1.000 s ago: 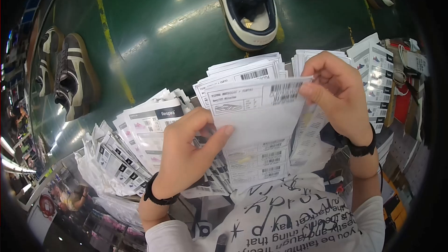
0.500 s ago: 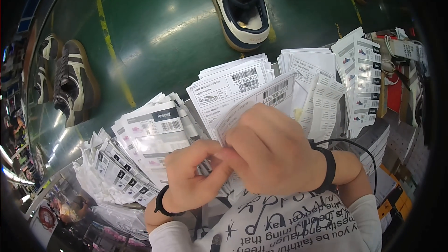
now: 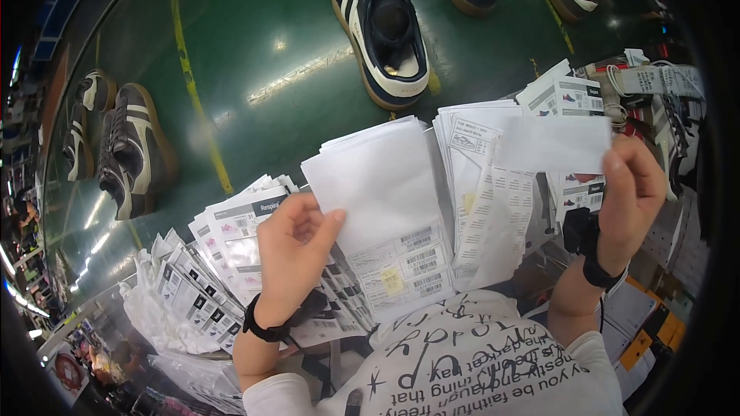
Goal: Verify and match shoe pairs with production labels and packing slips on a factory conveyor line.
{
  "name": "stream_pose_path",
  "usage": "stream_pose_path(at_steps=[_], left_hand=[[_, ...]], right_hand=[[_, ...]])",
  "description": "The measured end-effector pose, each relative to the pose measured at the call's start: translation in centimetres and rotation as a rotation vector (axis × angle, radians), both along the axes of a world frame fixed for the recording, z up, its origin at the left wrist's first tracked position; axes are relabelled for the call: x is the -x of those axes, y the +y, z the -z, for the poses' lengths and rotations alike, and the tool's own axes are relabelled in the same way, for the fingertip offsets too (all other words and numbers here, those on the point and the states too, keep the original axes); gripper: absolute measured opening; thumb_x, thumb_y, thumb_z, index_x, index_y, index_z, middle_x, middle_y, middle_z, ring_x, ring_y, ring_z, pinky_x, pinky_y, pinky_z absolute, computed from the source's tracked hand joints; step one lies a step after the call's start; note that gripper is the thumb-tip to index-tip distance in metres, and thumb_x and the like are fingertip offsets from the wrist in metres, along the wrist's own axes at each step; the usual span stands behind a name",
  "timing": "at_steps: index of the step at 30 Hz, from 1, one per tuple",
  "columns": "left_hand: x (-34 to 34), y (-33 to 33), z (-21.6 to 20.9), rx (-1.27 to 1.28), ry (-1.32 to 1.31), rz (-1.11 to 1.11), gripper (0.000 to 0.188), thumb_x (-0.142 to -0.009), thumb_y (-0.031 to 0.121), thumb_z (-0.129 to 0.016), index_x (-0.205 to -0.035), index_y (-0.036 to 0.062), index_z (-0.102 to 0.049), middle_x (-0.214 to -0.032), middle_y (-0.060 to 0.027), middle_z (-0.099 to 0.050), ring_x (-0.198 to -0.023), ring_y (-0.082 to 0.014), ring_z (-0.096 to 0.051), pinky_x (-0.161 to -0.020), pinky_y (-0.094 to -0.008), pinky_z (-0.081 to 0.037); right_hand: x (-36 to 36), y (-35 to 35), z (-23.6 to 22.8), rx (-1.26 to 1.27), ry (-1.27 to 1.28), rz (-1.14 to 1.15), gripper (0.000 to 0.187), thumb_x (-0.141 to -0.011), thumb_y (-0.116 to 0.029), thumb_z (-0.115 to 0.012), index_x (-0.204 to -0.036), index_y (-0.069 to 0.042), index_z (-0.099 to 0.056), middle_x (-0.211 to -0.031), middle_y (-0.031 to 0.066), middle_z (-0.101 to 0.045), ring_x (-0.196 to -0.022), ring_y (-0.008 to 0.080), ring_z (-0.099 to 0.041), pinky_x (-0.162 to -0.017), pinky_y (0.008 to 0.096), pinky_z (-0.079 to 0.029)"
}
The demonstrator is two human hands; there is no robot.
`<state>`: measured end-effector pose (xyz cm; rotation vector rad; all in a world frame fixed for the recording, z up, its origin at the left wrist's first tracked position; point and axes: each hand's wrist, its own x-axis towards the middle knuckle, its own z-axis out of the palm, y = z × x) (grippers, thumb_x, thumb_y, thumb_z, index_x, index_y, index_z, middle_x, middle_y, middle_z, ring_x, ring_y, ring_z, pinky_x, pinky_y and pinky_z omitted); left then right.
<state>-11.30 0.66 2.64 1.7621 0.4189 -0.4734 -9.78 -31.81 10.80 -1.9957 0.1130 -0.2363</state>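
Pinching a slip (image 3: 553, 145) in our right hand (image 3: 634, 192), sheets (image 3: 381, 185) in our left hand (image 3: 290, 250); we note paper stacks (image 3: 225, 223) either side, shoes (image 3: 379, 31) beyond on shiny green table (image 3: 262, 38).

- Glossy dark-green flat work surface (image 3: 254, 15): pale streaks of glare.
- Bright white tube lights (image 3: 31, 305): far left.
- Rectangular white paper slip (image 3: 555, 144): softly blurred.
- Fisheye rim: black corners, bent edges.

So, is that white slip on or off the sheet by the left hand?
Off: the right hand holds the slip, a visible gap from the sheet.
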Motion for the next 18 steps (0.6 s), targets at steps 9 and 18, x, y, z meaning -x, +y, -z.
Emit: stream_pose_path(at_steps=[9, 18], left_hand=[[1.1, -2.4, -5.3, 0.376, -0.306, 0.614, 0.068, -0.085, 0.031, -0.076, -0.137, -0.0033, -0.048, -0.126, -0.019, -0.062, -0.115, -0.0304, -0.061, -0.097, -0.0359, -0.046], [2.2, -1.8, -4.9, 0.477, -0.16, 0.351, 0.082, -0.099, 0.064, -0.025, -0.114, -0.0064, -0.065, -0.108, -0.0169, -0.069, -0.093, -0.0242, -0.066, -0.084, -0.032, -0.05]], right_hand=[[2.8, 8.2, 2.0, 0.52, -0.427, -0.662, 0.044, -0.086, -0.021, -0.069, -0.121, 0.005, -0.062, -0.118, 0.0237, -0.065, -0.105, 0.0343, -0.068, -0.085, 0.0397, -0.057], [0.7, 4.9, 0.4, 0.168, -0.062, -0.365, 0.042, -0.079, -0.011, -0.079, -0.115, 0.001, -0.063, -0.112, 0.018, -0.065, -0.1, 0.0299, -0.065, -0.086, 0.036, -0.051]])
